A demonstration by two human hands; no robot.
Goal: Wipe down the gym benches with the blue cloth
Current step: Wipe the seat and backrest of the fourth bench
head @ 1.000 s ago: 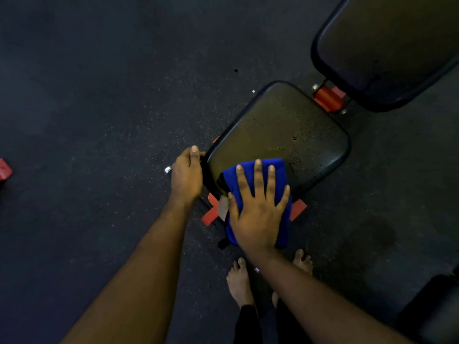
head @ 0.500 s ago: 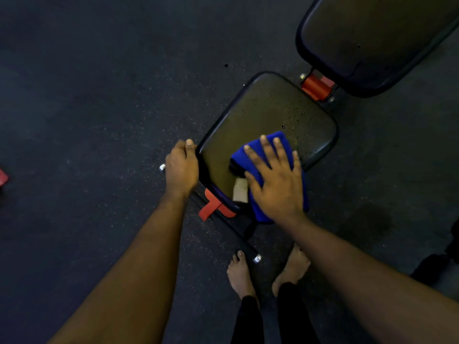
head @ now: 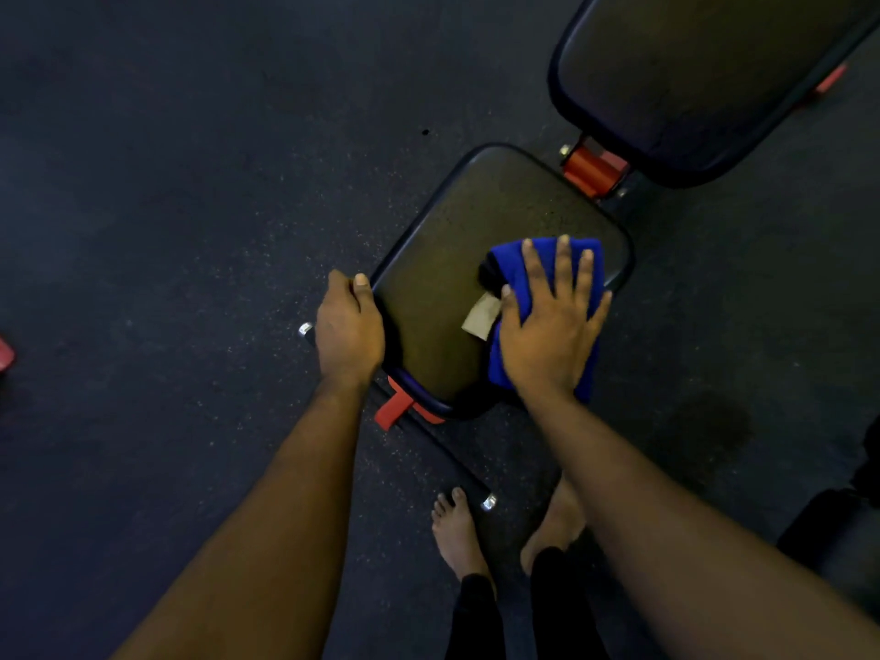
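**Flat hand presses blue cloth on bench seat**

The right hand (head: 547, 335) lies flat on the blue cloth (head: 505, 264), with its fingers straight and spread and the palm pressing down. The cloth is bunched on the right half of the seat pad (head: 443, 259). Its near end hangs over the pad's front right edge, and a beige tag (head: 482, 316) sticks out from under it beside the thumb.

The left hand (head: 350, 335) holds the left rim of the same pad, with the thumb tip at the corner. Its fingers curl down out of sight, seemingly wrapped round the edge. Both arms are bare and reach in from the bottom of the view.

The seat pad is dark and sits at a slant. Beyond its far corner, a red hinge (head: 590, 171) joins it to the back pad (head: 690, 78) at the top right. A red bracket (head: 393, 409) shows under the near edge of the seat. From there a dark bar runs along the floor to a shiny end cap (head: 488, 502), just beside the toes of the left foot (head: 457, 531). The right foot (head: 559, 521) stands close by, partly behind the right forearm.

The floor (head: 166, 183) is dark and speckled, with a darker patch (head: 705, 431) to the right of the bench. A small red object (head: 5, 354) is cut off at the left edge.
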